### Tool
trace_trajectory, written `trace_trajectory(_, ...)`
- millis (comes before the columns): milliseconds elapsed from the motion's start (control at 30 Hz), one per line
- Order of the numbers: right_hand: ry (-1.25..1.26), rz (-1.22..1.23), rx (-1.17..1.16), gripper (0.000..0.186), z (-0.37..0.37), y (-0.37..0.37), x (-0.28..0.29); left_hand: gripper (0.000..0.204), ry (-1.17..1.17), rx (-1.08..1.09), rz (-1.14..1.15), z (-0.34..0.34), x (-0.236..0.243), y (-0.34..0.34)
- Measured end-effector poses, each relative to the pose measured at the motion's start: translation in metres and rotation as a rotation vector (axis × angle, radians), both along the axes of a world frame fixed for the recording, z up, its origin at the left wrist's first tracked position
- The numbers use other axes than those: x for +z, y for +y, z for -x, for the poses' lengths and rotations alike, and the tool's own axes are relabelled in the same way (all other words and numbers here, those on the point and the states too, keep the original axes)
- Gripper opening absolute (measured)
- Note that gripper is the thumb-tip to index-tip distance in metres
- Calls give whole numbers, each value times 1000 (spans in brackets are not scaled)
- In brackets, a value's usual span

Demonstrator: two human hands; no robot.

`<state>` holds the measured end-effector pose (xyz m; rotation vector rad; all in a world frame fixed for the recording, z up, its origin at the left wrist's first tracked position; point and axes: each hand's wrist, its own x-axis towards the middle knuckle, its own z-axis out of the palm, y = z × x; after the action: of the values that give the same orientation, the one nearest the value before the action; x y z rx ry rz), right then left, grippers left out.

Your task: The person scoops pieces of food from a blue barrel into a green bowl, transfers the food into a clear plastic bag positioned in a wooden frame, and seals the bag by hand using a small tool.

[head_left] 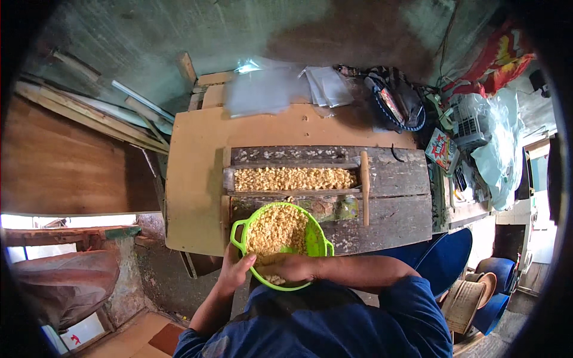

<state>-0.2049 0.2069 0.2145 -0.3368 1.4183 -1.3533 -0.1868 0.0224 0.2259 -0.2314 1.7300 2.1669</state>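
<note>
My left hand (237, 269) grips the left side of a green plastic colander-like bowl (327, 246), which holds pale yellow beans or grains (273, 227). My right hand (291, 269) is down inside the bowl among the grains, its fingertips hidden. Just beyond the bowl, a long narrow wooden trough (298, 191) on weathered boards (394, 215) is filled with similar grains (295, 178). A wooden rod (365, 203) lies crosswise at the trough's right end.
The worktable (194, 179) carries plastic sheets (256, 89) and a dark basket (412, 125) at the back. Wood strips (89, 116) lean left. Crates and bags (492, 155) crowd the right; blue drums (444, 262) stand below them.
</note>
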Motion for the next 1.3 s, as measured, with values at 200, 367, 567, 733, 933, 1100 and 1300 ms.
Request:
trace_trajectory(200, -640, 27, -515, 36, 9, 22, -16, 70, -38, 5, -24, 2, -5, 8)
trace_trajectory(367, 746, -85, -582, 25, 43, 92, -17, 75, 19, 10, -77, 6, 3, 21)
trace_trajectory(567, 297, -251, -962, 24, 116, 152, -34, 77, 12, 45, -44, -1, -6, 13)
trace_trajectory(733, 823, -799, -569, 23, 123, 190, -51, 79, -18, 69, -90, -8, -15, 12)
trace_trajectory(933, 771, -781, -693, 22, 112, 190, -24, 79, -21, 86, -97, -10, -20, 15)
trace_trajectory(1100, 719, -592, -867, 19, 96, 175, -15, 78, 31, 114, -87, -8, -21, 24)
trace_trajectory(1300, 45, 89, -979, 18, 31, 112, -7, 66, 51, 97, -41, -8, -5, 43)
